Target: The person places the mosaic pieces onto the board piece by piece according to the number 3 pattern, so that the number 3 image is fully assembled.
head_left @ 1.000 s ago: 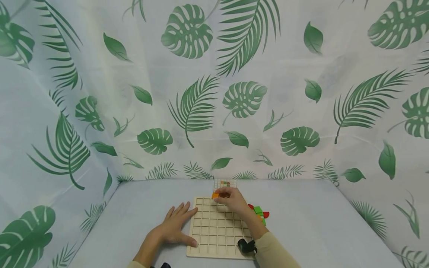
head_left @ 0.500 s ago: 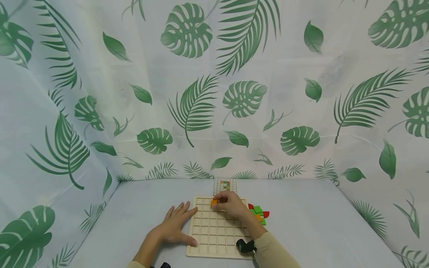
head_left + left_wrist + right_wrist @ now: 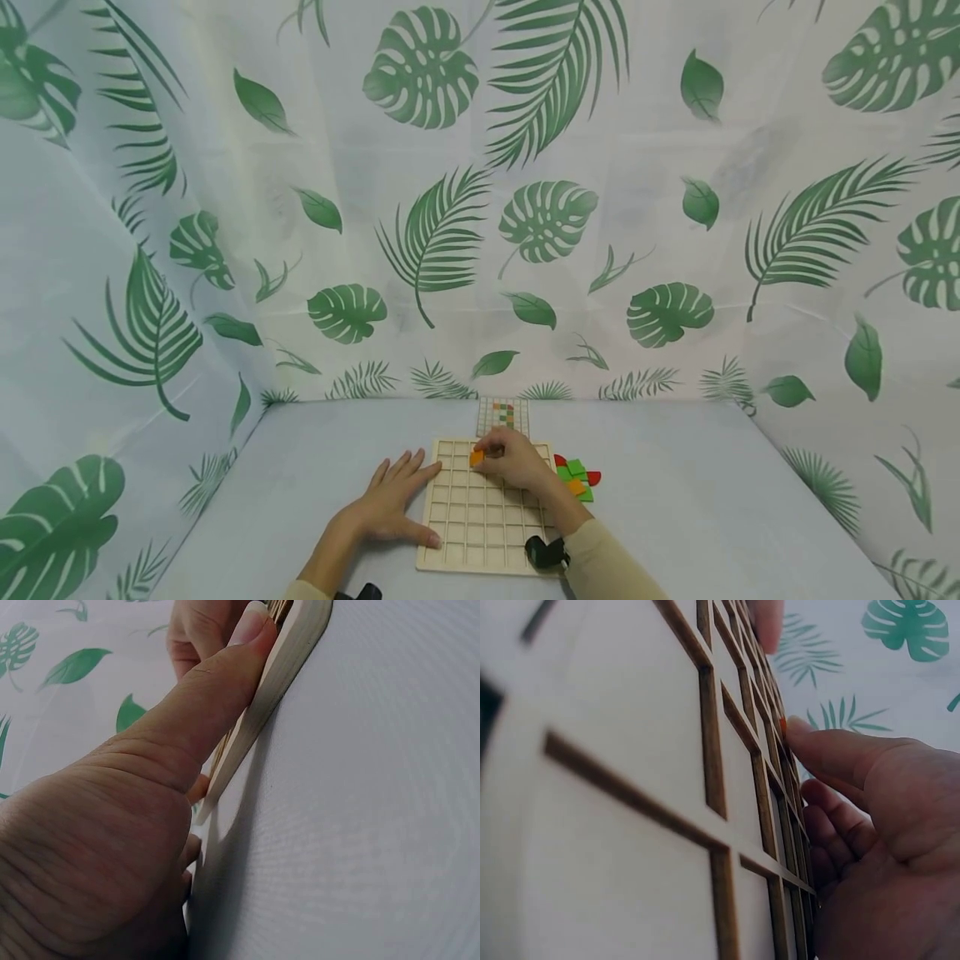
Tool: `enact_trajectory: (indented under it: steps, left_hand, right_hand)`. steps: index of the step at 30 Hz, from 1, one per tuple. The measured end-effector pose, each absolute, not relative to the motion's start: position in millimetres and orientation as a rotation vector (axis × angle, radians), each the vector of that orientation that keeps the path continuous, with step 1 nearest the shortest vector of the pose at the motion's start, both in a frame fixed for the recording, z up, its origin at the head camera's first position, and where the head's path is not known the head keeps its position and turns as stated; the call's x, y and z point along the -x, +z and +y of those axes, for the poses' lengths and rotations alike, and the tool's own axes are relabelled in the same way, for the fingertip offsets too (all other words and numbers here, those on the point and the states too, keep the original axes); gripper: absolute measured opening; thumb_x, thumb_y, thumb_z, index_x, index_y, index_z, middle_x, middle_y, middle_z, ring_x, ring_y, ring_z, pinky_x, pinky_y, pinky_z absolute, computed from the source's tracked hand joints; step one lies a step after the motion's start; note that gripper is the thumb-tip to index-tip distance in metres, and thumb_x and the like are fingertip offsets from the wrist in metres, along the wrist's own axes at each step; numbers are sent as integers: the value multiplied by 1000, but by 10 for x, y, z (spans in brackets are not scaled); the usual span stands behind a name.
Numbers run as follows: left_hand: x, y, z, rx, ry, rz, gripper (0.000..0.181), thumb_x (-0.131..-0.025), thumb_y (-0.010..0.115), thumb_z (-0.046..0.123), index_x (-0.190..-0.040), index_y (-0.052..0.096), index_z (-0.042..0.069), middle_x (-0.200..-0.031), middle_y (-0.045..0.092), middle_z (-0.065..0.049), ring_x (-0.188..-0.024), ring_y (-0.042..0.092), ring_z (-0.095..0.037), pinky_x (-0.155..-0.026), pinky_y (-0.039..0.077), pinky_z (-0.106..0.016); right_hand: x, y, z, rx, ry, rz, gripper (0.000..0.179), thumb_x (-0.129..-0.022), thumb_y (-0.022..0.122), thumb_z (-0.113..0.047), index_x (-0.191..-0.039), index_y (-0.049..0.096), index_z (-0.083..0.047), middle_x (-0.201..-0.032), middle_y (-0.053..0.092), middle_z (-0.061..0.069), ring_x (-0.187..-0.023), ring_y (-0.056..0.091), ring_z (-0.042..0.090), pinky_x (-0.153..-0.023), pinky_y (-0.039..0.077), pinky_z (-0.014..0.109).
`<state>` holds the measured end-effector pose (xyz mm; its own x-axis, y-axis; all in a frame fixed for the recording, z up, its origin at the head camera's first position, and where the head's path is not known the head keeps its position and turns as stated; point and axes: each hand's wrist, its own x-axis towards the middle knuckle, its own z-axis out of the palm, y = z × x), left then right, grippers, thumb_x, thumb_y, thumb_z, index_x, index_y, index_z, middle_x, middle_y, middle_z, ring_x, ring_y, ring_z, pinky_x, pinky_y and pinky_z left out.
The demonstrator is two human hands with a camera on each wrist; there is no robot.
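A wooden grid board (image 3: 495, 536) lies on the table in the head view. My left hand (image 3: 384, 507) spreads its fingers along the board's left side, with the thumb and a fingertip touching the edge. In the left wrist view the thumb (image 3: 202, 694) lies over the board's rim. My right hand (image 3: 517, 461) pinches an orange square tile (image 3: 477, 458) between thumb and fingers at the far rows of the grid. Only a sliver of the orange tile (image 3: 783, 725) shows in the right wrist view, so whether it sits fully inside a cell is hidden.
A small card (image 3: 487, 427) with a coloured grid pattern lies just beyond the board. Several loose red, green and orange pieces (image 3: 576, 469) lie beside the board's right edge, near the right forearm. Leaf-printed cloth (image 3: 442, 358) stands behind and at the sides.
My right hand has brought the orange tile from over the board's far edge, near the card, back toward me onto the grid's far rows. The left hand has stayed put.
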<state>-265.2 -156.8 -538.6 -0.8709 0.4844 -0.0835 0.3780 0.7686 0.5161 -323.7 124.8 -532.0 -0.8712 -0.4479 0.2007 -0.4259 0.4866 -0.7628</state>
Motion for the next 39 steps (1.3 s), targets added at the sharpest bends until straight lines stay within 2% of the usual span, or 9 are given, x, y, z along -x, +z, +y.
enact_trajectory:
  steps: [13,18,26,39]
  left_hand:
    - [2662,-5357,-1562,-676,741,2749,120,-66,83,77,-163,36,25,-174,17,-16,-162,8,-40,-128,-1,-68]
    - [2662,-5350,-1566,-680,739,2756,119,-66,83,77,-163,37,25,-174,17,-15,-163,8,-39,-129,-1,-67]
    - [2689,-5322,-1558,-715,729,2778,118,-68,82,76,-163,36,24,-174,16,-17,-162,8,-41,-128,-1,-68]
    - [2649,-5352,-1561,-703,759,2756,119,-66,84,75,-163,37,24,-174,16,-17,-163,7,-40,-128,-2,-68]
  right_hand:
    - [3266,-5327,1237,718,-1317,2723,21,-87,84,-15,-106,77,-10,-106,69,3,-94,59,17,-83,52,32]
    - [3259,-5328,1222,693,-1331,2709,21,-85,86,-13,-104,77,-9,-106,68,4,-97,60,18,-87,53,37]
    - [3298,-5262,1219,675,-1328,2721,21,-85,87,-15,-103,78,-8,-106,68,5,-98,61,19,-88,54,37]
    - [3258,-5285,1214,630,-1371,2669,24,-84,87,-14,-105,78,-8,-110,69,5,-100,63,19,-89,55,39]
